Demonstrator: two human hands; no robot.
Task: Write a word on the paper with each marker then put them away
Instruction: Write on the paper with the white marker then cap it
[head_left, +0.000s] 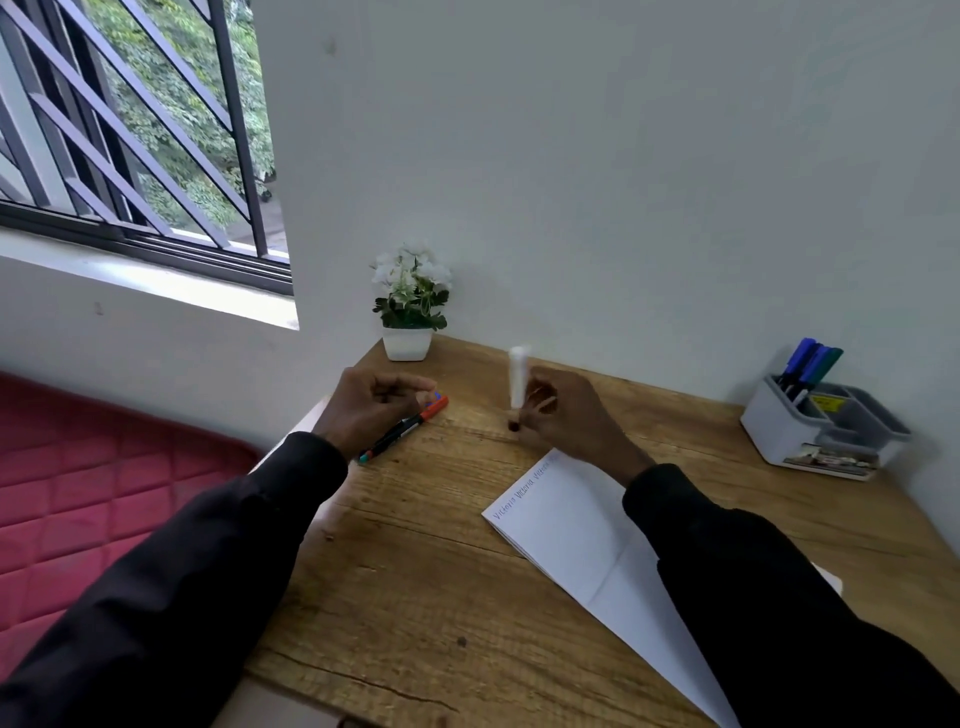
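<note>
My right hand (566, 415) grips a white-barrelled marker (518, 376) held upright above the desk, beyond the paper's far corner. Its lower tip is dark and sits at my fingers. My left hand (371, 402) has its fingers curled and seems to pinch something small and blue, probably a cap (435, 399), at the fingertips. Just under it an orange-capped black marker (402, 428) lies on the wooden desk (415, 571). The white paper (582, 530) lies at the right, with words in blue along its top edge; my right sleeve covers part of it.
A grey desk organiser (779, 431) at the back right holds blue and green markers (810, 364). A small white pot of white flowers (409, 312) stands at the desk's back left corner. A red quilted mattress (104, 493) lies left of the desk, below a barred window.
</note>
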